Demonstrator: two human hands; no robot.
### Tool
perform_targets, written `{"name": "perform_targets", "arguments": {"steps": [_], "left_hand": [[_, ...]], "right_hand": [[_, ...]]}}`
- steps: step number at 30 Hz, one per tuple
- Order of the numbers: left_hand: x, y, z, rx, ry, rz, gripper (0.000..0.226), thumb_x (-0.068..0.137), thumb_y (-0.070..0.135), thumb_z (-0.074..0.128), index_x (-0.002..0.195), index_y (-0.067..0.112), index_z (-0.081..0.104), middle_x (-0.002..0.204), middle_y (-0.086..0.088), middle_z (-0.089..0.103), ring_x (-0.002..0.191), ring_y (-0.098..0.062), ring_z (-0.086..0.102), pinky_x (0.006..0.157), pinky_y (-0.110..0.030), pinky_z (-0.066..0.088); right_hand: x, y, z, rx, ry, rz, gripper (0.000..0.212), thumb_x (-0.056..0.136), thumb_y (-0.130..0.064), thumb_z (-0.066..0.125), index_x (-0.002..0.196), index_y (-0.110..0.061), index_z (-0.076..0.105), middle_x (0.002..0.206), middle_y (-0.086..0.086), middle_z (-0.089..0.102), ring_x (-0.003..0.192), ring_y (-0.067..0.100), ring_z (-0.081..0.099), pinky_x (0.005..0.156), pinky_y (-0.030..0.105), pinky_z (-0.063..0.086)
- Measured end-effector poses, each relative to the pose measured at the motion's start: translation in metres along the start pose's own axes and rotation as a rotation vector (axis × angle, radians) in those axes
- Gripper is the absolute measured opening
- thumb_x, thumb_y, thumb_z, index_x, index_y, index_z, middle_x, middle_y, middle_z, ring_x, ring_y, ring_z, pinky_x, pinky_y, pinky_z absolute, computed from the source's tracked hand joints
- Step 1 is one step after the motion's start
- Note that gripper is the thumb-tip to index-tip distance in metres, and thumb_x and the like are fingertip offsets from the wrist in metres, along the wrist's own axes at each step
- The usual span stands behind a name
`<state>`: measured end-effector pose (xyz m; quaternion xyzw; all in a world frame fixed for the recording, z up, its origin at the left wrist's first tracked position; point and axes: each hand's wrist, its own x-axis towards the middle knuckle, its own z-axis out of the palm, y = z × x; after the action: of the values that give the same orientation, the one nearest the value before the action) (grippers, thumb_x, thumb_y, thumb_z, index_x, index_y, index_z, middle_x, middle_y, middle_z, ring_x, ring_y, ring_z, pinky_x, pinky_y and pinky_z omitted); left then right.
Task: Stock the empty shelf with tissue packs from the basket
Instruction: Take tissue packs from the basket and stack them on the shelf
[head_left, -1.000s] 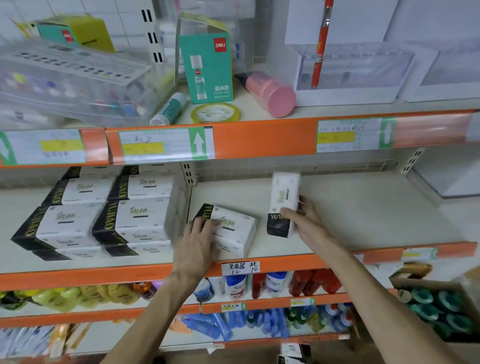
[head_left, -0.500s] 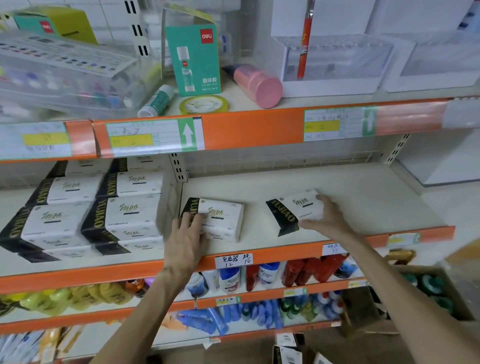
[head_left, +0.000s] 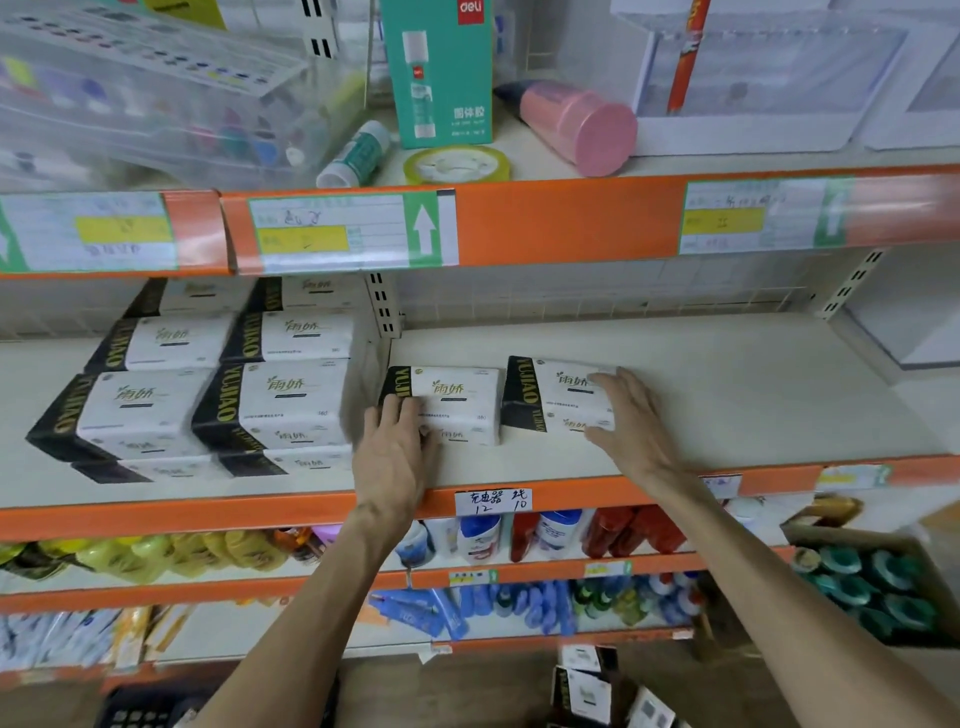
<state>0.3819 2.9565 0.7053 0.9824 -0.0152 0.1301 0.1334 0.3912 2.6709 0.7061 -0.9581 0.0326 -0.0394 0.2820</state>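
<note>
Two white tissue packs with black ends lie flat side by side on the middle shelf (head_left: 753, 395). My left hand (head_left: 395, 447) presses straight fingers on the front left corner of the left tissue pack (head_left: 460, 397). My right hand (head_left: 631, 415) holds the right end of the right tissue pack (head_left: 548, 395), fingers on top and thumb against its front face. A narrow gap separates the two packs. Several more packs (head_left: 587, 688) show at the bottom edge, below the shelves.
Stacks of the same tissue packs (head_left: 270, 400) fill the bay to the left, behind an upright divider (head_left: 382, 312). The shelf above holds a green box (head_left: 441, 73), a tape roll (head_left: 457, 163) and a pink bottle (head_left: 576, 124). Bottles stand on the shelf below.
My right hand turned its pack from standing on end to lying flat and slid it left beside the first pack. My left hand stayed on the first pack.
</note>
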Motion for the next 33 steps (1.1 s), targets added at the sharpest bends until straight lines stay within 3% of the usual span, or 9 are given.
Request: {"name": "perform_targets", "arguments": {"steps": [6,10,16,19,27,33], "left_hand": [[0.013,0.0,0.006,-0.022,0.014,-0.03,0.032,0.088,0.027,0.06,0.117,0.013,0.056,0.112,-0.007,0.053,0.098,-0.029,0.046,0.082,-0.042,0.048],[0.017,-0.005,0.007,-0.041,0.005,-0.013,0.036,0.091,0.026,0.058,0.124,0.014,0.055,0.116,-0.008,0.053,0.1,-0.028,0.045,0.089,-0.04,0.045],[0.033,-0.008,0.011,-0.03,-0.087,-0.016,0.051,0.092,0.026,0.056,0.14,0.019,0.04,0.129,-0.003,0.044,0.114,-0.025,0.042,0.096,-0.037,0.048],[0.043,-0.013,0.02,0.005,-0.112,-0.006,0.059,0.092,0.021,0.057,0.145,0.019,0.032,0.135,-0.003,0.04,0.116,-0.026,0.039,0.1,-0.035,0.046],[0.088,-0.012,0.029,0.301,-0.128,0.093,0.065,0.097,0.028,0.042,0.149,0.004,0.012,0.145,-0.008,0.027,0.121,-0.024,0.036,0.103,-0.032,0.034],[0.116,-0.029,0.051,0.293,-0.202,0.027,0.073,0.091,0.019,0.048,0.151,0.009,0.007,0.141,-0.01,0.03,0.12,-0.026,0.035,0.102,-0.032,0.028]], "right_hand": [[0.016,-0.001,-0.002,0.008,-0.075,-0.057,0.067,0.079,-0.002,0.067,0.138,-0.025,0.044,0.149,-0.003,0.034,0.132,0.023,0.037,0.107,0.033,0.036],[0.023,-0.008,0.007,0.011,-0.071,-0.062,0.068,0.084,-0.002,0.067,0.144,-0.021,0.039,0.158,-0.001,0.023,0.144,0.017,0.024,0.114,0.033,0.026],[0.036,-0.024,0.013,-0.302,0.063,-0.025,0.06,0.086,-0.026,0.069,0.141,-0.024,0.043,0.144,0.004,0.038,0.128,0.028,0.029,0.103,0.042,0.035],[0.05,-0.033,0.02,-0.295,0.052,-0.009,0.062,0.087,-0.03,0.067,0.142,-0.022,0.04,0.141,0.002,0.042,0.124,0.028,0.032,0.101,0.039,0.035],[0.104,-0.037,0.021,-0.249,-0.114,-0.051,0.069,0.088,-0.004,0.053,0.149,-0.028,0.03,0.148,-0.004,0.035,0.133,0.026,0.024,0.102,0.037,0.04],[0.125,-0.033,0.026,-0.224,-0.124,-0.062,0.078,0.081,0.01,0.045,0.147,-0.028,0.03,0.147,-0.006,0.034,0.133,0.027,0.021,0.099,0.038,0.043]]}}
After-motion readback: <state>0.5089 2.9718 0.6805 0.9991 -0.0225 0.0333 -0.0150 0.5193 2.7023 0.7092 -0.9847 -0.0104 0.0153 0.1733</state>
